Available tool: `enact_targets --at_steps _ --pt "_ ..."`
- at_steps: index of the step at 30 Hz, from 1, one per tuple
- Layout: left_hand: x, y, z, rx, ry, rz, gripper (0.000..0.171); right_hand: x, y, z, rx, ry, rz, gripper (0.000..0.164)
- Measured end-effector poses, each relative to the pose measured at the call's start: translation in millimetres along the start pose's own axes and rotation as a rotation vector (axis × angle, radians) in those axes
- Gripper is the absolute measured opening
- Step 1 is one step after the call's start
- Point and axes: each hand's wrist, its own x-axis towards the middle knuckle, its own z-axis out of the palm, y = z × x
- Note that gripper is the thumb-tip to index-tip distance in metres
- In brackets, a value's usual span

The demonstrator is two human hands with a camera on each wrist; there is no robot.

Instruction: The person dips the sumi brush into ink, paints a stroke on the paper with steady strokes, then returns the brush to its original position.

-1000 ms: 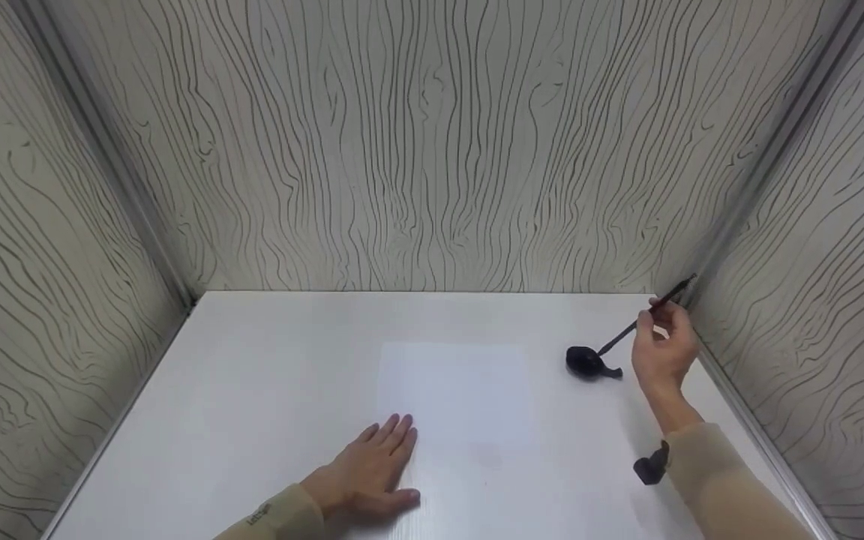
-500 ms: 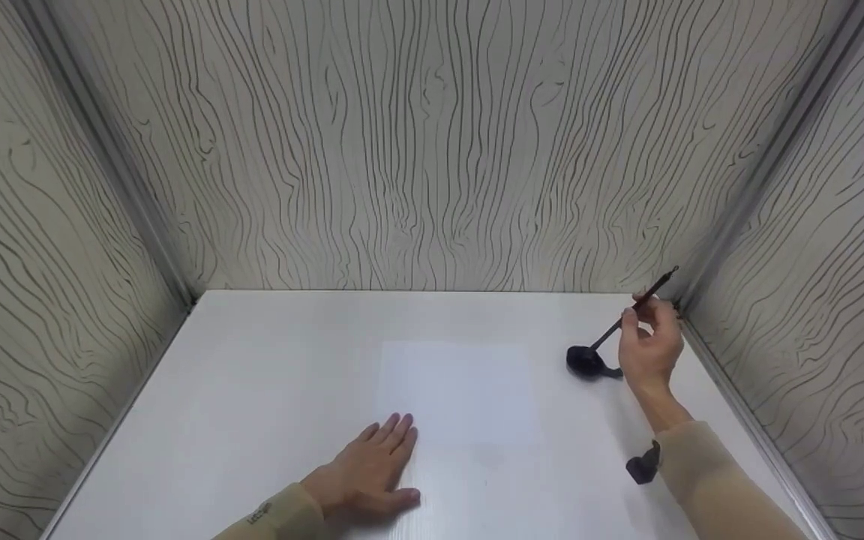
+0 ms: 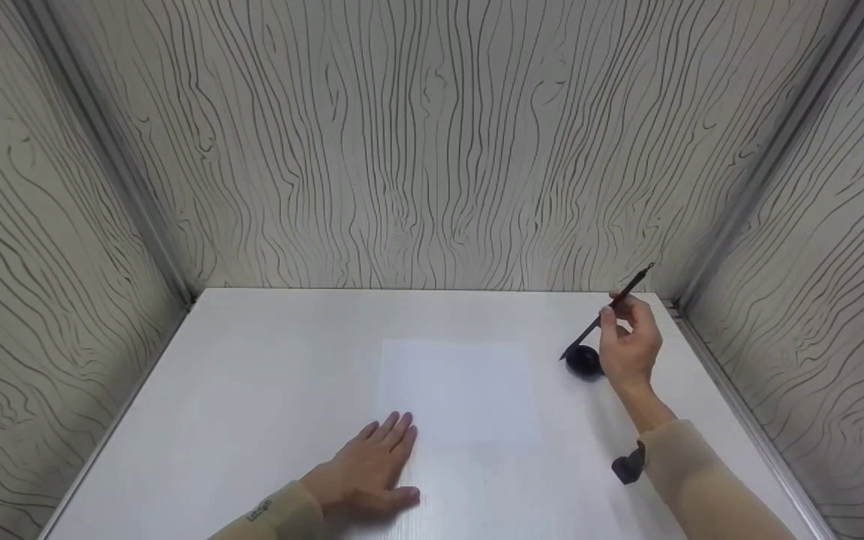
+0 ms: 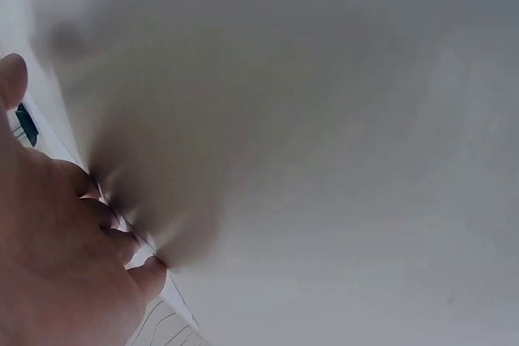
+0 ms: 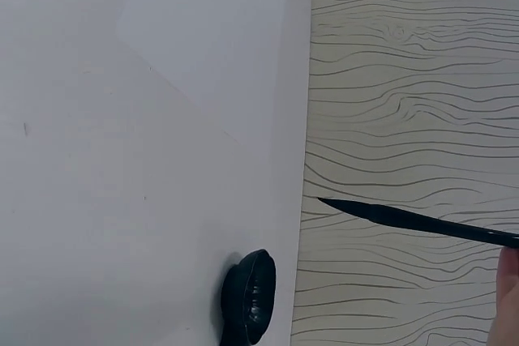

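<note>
My right hand (image 3: pixel 631 346) pinches a dark calligraphy brush (image 5: pixel 397 216) by its shaft, thumb against the fingers. The brush slants down to the left, and its pointed tip is at the left of a small black ink dish (image 3: pixel 584 363) in the head view. In the right wrist view the tip stands apart from the dish (image 5: pixel 253 297), whose bowl looks dark and shiny inside. My left hand (image 3: pixel 376 469) lies flat with fingers spread, fingertips at the lower left edge of a white sheet of paper (image 3: pixel 462 390). In the left wrist view its fingers (image 4: pixel 122 245) touch the surface.
A white table (image 3: pixel 267 352) bears the paper and dish. Wood-grain panels (image 3: pixel 432 150) rise at the back and both sides, joined by metal corner posts. A small black device (image 3: pixel 628 466) is worn at the right sleeve cuff.
My right hand has moved left with the brush. The brush tip has gone from over the ink dish to its left side. My left hand has stayed in place.
</note>
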Motion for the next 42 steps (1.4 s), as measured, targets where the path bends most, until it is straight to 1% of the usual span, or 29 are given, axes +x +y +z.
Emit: enact_targets --at_steps 2,6,7,9,11,16,20,26,28,36,42 --pt "-0.2 0.1 -0.9 -0.002 0.001 0.005 0.107 -2 -11 3 0.0 -0.012 0.008 0.024" --pt "-0.6 0.5 -2.5 -0.005 0.003 0.011 0.108 -5 -19 10 -0.006 -0.029 0.022 0.025" --pt "-0.8 0.5 -2.6 -0.004 0.004 0.011 0.108 -5 -20 12 -0.003 -0.03 0.022 0.025" --pt "-0.8 0.1 -2.3 -0.003 0.005 0.011 0.108 -7 -13 14 0.009 -0.044 0.025 0.025" --pt "-0.7 -0.2 -2.1 -0.007 0.002 0.007 0.108 -9 -14 16 0.027 -0.058 0.027 0.025" --pt "-0.1 -0.1 -3.1 0.003 -0.004 -0.004 0.107 -12 -19 23 0.06 -0.096 0.03 0.024" --pt "-0.4 1.1 -3.5 0.023 0.004 0.002 0.108 -14 -25 28 0.068 -0.119 0.04 0.024" --pt "0.0 1.6 -2.3 0.034 -0.006 -0.005 0.107 -17 -30 38 0.077 -0.123 0.011 0.025" --pt "0.0 1.4 -1.8 0.037 -0.006 -0.005 0.107 -18 -32 41 0.086 -0.137 0.006 0.025" --pt "-1.5 2.4 -2.1 0.008 0.005 0.002 0.107 -21 -37 52 0.13 -0.196 0.004 0.022" --pt "-0.2 2.0 -1.6 0.01 0.005 -0.001 0.106 -24 -42 61 0.17 -0.198 0.017 0.022"
